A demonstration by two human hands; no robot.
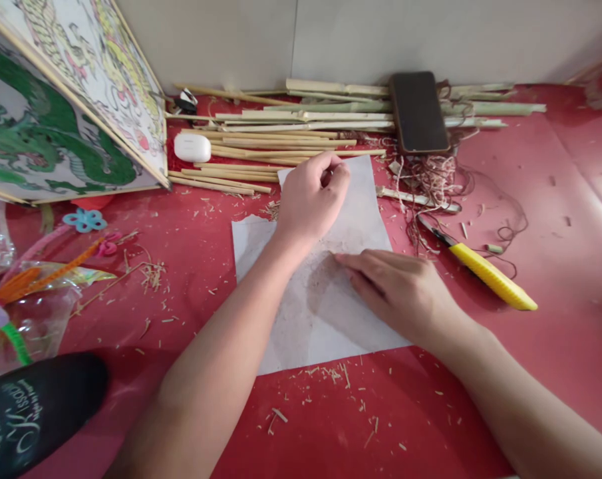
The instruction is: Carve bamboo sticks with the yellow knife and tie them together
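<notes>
My left hand [314, 193] is closed over the far part of a white sheet of paper [301, 332], its fingers curled in. Whatever it may hold is hidden inside the curl. Lower and to the right, my right hand [405, 286] reaches across the paper with its index finger stretched and the thumb close below. A tiny pale bit shows at those fingertips, too small to name. Fine wood dust and shavings [325, 256] lie on the sheet between the hands. The sheet rests on a red table [181, 279].
Thin bamboo sticks [281, 143] lie along the wall, with a phone [420, 113] and white earbud case [192, 147]. Tangled string [435, 179] and a yellow utility knife [495, 276] are right. Left are a dragon-painted panel [56, 126], pipe cleaners [41, 273] and a black object [41, 406].
</notes>
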